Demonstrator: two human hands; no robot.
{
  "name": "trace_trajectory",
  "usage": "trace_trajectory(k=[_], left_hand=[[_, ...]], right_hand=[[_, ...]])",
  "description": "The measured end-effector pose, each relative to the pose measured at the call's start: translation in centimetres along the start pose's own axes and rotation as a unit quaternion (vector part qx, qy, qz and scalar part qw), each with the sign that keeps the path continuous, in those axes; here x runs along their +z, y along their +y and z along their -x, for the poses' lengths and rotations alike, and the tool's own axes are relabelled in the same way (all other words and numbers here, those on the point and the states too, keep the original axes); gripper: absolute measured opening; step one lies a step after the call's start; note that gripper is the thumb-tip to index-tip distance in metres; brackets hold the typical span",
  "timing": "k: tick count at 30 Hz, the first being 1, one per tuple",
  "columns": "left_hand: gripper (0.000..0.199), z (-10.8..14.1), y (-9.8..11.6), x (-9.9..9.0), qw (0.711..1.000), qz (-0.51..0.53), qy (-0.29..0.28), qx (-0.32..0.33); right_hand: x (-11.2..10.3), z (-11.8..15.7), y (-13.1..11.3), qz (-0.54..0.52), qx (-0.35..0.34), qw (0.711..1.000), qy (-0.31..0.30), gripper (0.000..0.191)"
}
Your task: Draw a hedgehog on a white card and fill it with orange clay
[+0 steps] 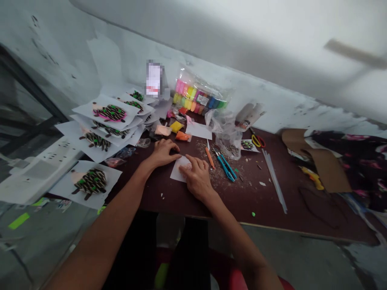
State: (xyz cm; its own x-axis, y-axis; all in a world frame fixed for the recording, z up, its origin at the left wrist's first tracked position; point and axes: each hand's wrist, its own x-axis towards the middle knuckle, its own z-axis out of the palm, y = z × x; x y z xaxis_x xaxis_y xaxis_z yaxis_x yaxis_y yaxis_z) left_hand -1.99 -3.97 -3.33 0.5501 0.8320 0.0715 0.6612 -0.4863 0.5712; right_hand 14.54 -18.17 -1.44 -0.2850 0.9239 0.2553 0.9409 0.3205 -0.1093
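Note:
A small white sheet of paper (175,173) lies on the dark table in front of me, with a pale pinkish patch on it, partly under my fingers. My left hand (165,152) rests at the sheet's upper left, fingers apart and thumb along the paper's edge. Over the sheet's right part lies my right hand (197,174), fingers stretched out and pressing on the pinkish patch. Whether that patch is clay or colouring I cannot tell. Just right of this hand are an orange craft knife (209,158) and turquoise-handled pliers or cutters (225,166).
Stacked sheets with hedgehog pictures (110,114) stand left, another hedgehog sheet (90,183) near the edge. Behind are yellow (176,127) and orange (182,136) clay packets and a coloured clay pack (196,96). Scissors (258,141), clear glue sticks (275,181) and cardboard (329,171) lie right.

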Motion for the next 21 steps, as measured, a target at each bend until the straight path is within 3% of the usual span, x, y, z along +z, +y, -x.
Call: trace_trajectory(k=[5,9,16,21], left_hand=[[0.046,0.4,-0.8,-1.0,0.997,0.025,-0.061,0.039],[0.061,0.7,-1.0,-1.1,0.996,0.008,-0.072,0.052],[0.061,0.8,-0.9,-0.7,0.996,-0.004,-0.069,0.06],[0.065,0.7,-1.1,-0.7,0.996,0.001,-0.072,0.059]], right_hand=[[0.1,-0.1,-1.0,0.009,0.017,1.0,0.001,0.031],[0.2,0.0,-1.2,0.006,0.03,1.0,0.007,0.035],[0.2,0.3,-0.5,0.025,0.034,0.999,0.023,0.038],[0.3,0.1,-1.1,0.052,0.052,0.997,-0.006,0.032]])
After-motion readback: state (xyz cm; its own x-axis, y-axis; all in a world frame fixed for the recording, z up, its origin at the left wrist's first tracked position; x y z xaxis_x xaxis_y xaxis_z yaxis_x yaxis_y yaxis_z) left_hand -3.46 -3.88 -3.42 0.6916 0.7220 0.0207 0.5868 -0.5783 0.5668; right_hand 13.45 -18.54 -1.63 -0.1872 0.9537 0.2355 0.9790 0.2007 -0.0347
